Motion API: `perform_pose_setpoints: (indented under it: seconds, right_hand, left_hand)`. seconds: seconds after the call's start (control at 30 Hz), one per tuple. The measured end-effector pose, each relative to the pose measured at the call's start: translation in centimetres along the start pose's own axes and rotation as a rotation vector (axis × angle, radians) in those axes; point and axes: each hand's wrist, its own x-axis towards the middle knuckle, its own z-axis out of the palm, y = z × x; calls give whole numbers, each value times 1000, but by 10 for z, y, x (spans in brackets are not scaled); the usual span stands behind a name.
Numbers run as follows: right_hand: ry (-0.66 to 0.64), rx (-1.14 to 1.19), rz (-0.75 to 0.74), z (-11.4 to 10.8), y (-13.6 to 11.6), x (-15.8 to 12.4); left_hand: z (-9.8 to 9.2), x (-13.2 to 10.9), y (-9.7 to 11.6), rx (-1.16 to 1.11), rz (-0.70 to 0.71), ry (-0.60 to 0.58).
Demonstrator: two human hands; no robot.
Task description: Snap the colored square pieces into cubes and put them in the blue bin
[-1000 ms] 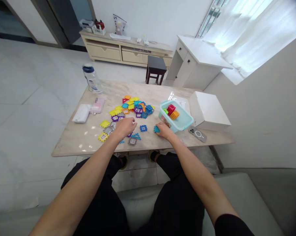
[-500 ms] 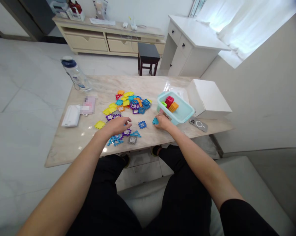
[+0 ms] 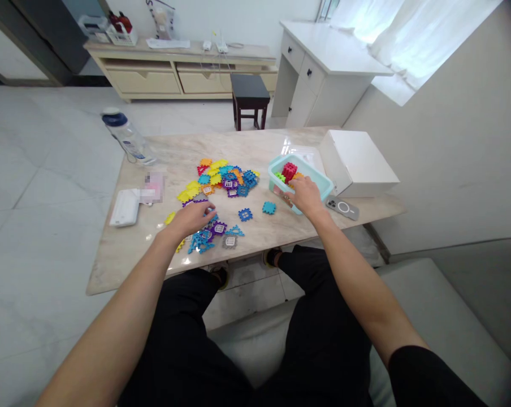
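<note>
My left hand [image 3: 193,219] hovers low over the pile's near side, thumb and fingers apart; light blue plastic building pieces show between and below the fingers, and I see no clear grip on them. My right hand [image 3: 305,196] reaches over the near rim of a pale turquoise bin [image 3: 325,191], fingers spread beside orange pieces [image 3: 298,176]. Red pieces [image 3: 289,170] and green pieces [image 3: 280,177] also lie inside. On the table between my hands rest a teal square piece [image 3: 269,208] and a blue window-like piece [image 3: 245,215]. A mixed pile [image 3: 228,176] of interlocking pieces spreads behind them.
A white box [image 3: 359,158] and a grey phone [image 3: 342,208] are right of the bin. On the table's left side stand a water bottle [image 3: 130,138] and a white packet [image 3: 125,207]. The marble-look table's front edge runs just before my knees.
My right hand has let go of the teal square piece on the table and moved up and right into the bin. My left hand has shifted slightly left.
</note>
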Motion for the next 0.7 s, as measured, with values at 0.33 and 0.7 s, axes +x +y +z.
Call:
perform_pose_setpoints:
  seconds: [0.33, 0.7]
  right_hand:
    - [-71, -25, 101, 7, 50, 4]
    - [2, -68, 97, 20, 61, 18]
  left_hand:
    - [2, 3, 3, -6, 24, -3]
    - [4, 7, 8, 17, 9, -37]
